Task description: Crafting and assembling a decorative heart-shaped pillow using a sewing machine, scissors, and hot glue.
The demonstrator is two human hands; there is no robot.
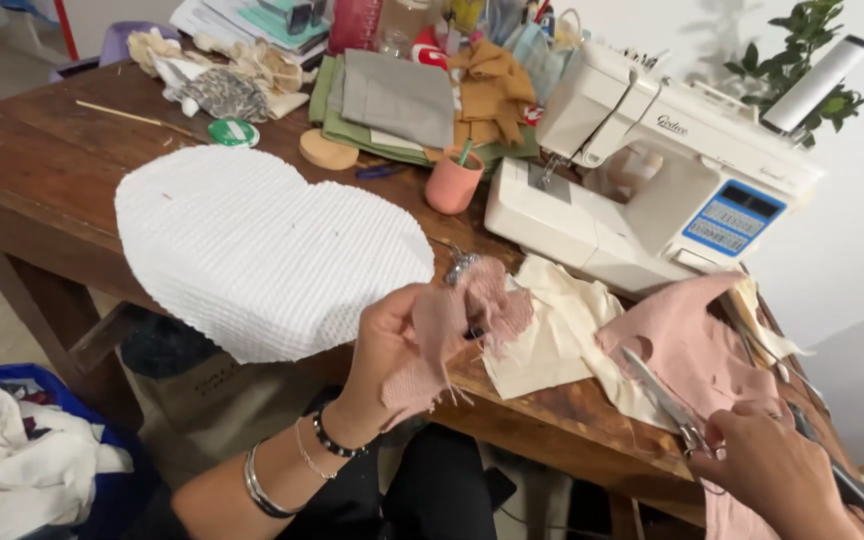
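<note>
Pink fabric scrap (442, 335): pinched in the left hand (384, 345), above the tabletop (42, 160) edge, in front of the sewing machine (652, 170). Judged light, limp, fraying; best held near its edge. Right hand (777, 470) closed on scissors (667, 405), right of the scrap, over pink cloth (697, 350).

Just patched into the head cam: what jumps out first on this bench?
The big white heart-shaped textured fabric piece on the wooden table dominates the left. Behind it on the right sits a white sewing machine, with a pink cup just left of it. Up front, the left hand holds a frayed pink fabric scrap while the right hand grips scissors over more pink cloth.
</note>
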